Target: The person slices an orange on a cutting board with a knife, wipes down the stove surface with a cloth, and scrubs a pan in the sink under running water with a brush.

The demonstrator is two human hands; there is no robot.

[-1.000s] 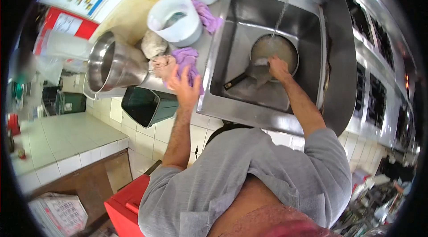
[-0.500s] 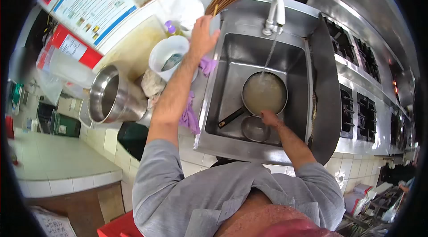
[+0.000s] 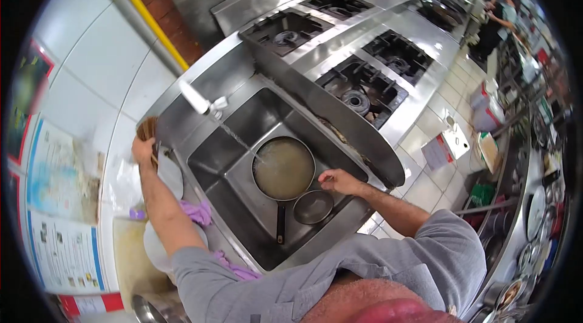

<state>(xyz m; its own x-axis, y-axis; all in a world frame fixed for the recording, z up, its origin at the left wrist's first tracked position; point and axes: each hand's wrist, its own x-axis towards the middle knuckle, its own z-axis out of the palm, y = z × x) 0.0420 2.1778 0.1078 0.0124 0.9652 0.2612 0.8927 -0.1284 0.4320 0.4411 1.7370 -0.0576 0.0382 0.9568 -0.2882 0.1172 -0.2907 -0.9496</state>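
Note:
My left hand is stretched out to the sink's far left corner, its fingers closed around a brown straw brush. My right hand hovers over the sink with curled fingers, close to the rim of a small metal bowl. Whether its fingertips hold anything is hidden. Beside the bowl, a frying pan full of cloudy water rests in the sink, its black handle pointing toward me. Water runs from the white faucet into the pan.
A purple cloth and a white bucket stand along the left ledge. A steel container is at the lower left. Beyond the sink's raised side wall are gas burners. A person stands far right.
My view has swung to the right, bringing more of the stove into sight. My left hand has reached the brush and closed on it. My right hand has shifted slightly off the bowl.

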